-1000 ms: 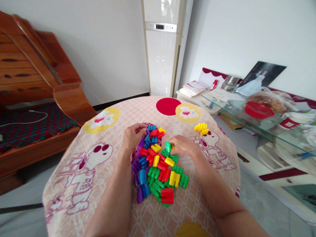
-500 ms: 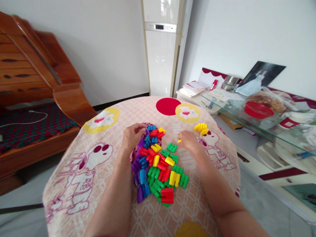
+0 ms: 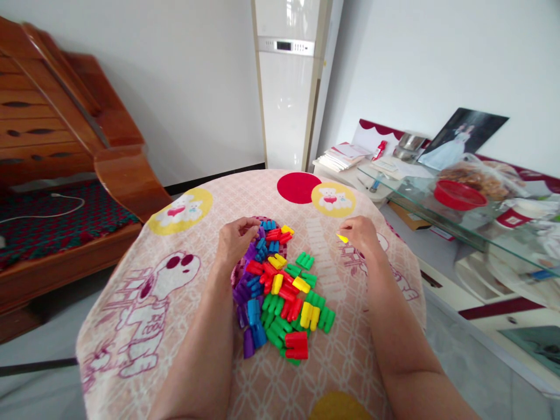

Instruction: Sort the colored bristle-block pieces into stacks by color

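A heap of plastic building blocks in red, green (image 3: 275, 306), blue, purple and yellow lies at the middle of the table. Part of a pink checked thing (image 3: 238, 270) shows under its left side; the rest is covered. My left hand (image 3: 235, 240) is closed, fingertips together at the heap's upper left edge beside purple and blue blocks (image 3: 261, 249). What those fingers hold, if anything, is hidden. To the right, apart from the heap, my right hand (image 3: 359, 234) pinches a yellow building block (image 3: 342, 238). The group of yellow blocks seen there earlier is covered by this hand.
A patterned cloth (image 3: 175, 326) covers the round table. At the right stands a glass-topped cabinet (image 3: 420, 198) with a red bowl (image 3: 459, 194), papers and a photo. A wooden bench (image 3: 118, 169) is on the left, a tall white air conditioner (image 3: 286, 105) behind.
My right hand has moved right and slightly away from me, carrying the yellow block from beside the heap to where the yellow group lay. My left hand has stayed in place.
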### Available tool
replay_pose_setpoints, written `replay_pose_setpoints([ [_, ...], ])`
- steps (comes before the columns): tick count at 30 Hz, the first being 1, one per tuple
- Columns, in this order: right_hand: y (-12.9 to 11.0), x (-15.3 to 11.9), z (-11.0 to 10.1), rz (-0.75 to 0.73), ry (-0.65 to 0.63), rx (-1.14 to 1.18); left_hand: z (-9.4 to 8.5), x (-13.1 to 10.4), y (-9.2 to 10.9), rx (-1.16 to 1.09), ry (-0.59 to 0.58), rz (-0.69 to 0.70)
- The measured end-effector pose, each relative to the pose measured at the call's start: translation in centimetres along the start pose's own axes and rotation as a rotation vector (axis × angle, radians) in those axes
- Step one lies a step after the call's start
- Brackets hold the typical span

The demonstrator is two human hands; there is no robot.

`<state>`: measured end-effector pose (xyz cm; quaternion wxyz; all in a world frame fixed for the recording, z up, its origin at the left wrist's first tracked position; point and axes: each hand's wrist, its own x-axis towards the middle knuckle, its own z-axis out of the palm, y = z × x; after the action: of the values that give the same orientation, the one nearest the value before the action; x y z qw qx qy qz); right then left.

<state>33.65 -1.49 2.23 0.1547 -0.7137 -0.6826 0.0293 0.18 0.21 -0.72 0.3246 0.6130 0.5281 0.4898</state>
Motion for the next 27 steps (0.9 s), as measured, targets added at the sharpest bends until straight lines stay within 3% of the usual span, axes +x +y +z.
replay_pose_setpoints([
  [4, 2.5, 0.3, -0.1, 0.084, 0.161, 0.097, 0.1, 0.1, -0.2, 0.006, -0.002, 0.006],
  [13, 3.6, 0.7, 0.8, 0.067, 0.147, -0.025, 0.2, 0.1, -0.1, 0.033, -0.011, 0.007],
  [20, 4.0, 0.4, 1.6, 0.202, 0.104, -0.138, 0.1, 0.0, -0.2, 0.016, -0.009, 0.0],
  [24, 2.7, 0.4, 1.0, 0.23, 0.168, -0.098, 0.2, 0.0, -0.3, -0.001, -0.002, -0.004],
  [27, -0.5, 0.1, 0.8, 0.062, 0.158, 0.049, 0.2, 0.1, -0.3, -0.001, 0.003, -0.007],
])
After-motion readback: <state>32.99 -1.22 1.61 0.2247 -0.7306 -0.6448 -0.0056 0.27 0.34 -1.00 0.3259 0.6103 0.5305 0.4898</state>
